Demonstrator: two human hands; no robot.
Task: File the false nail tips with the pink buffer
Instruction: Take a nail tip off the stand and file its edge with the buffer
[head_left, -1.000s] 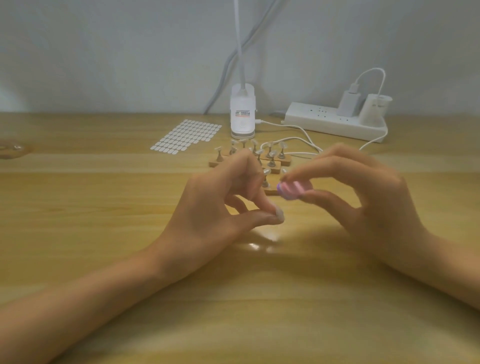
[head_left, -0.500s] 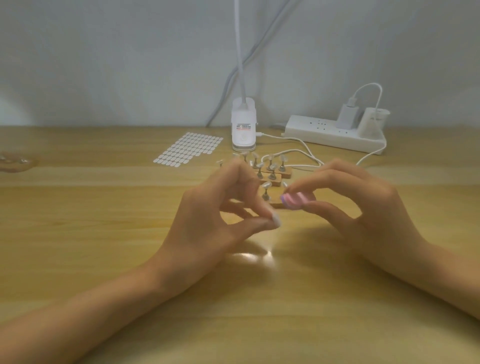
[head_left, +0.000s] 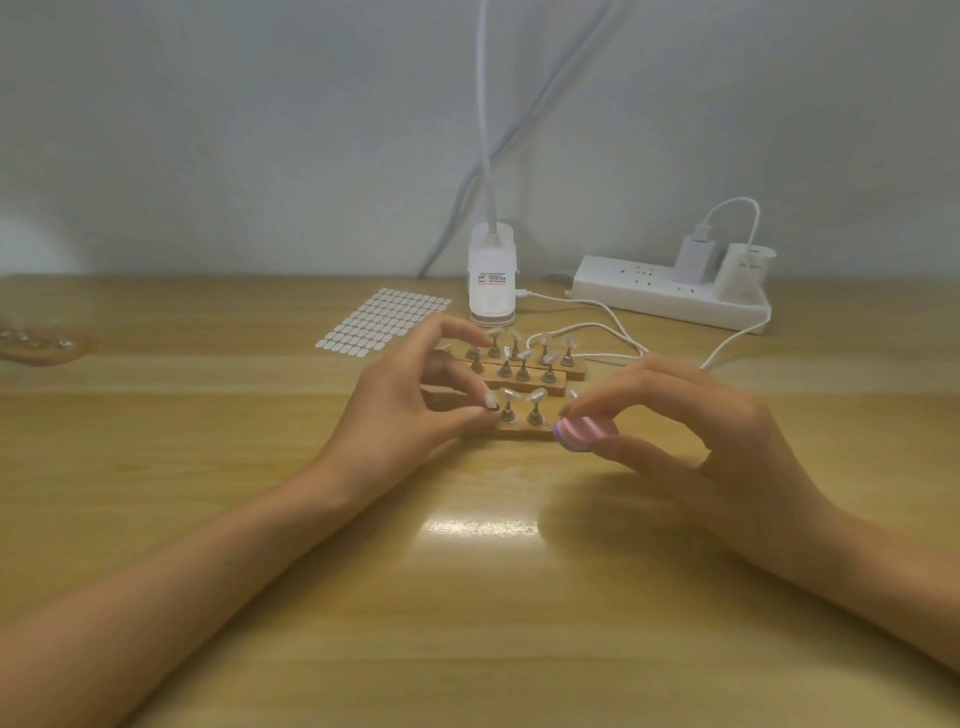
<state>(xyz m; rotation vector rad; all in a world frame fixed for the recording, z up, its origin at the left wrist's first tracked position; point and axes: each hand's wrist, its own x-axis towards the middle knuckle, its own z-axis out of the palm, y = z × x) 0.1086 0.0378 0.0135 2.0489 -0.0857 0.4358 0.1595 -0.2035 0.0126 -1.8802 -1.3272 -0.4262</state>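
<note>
Pinching the pink buffer (head_left: 576, 434) between thumb and curled fingers, our right hand (head_left: 727, 441) holds it just at the right end of the nearest wooden holder (head_left: 519, 430). Our left hand (head_left: 410, 410) pinches a false nail tip (head_left: 490, 400) at that holder's left end; other tips (head_left: 537, 395) stand on pegs beside and behind it.

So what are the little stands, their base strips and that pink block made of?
Base strip: looks like pale unfinished wood, tan and matte. Stands: probably metal, dark grey with a dull sheen. Pink buffer, pinched in the right hand: likely foam, matte, with pink and lilac layers on its edge.
</note>
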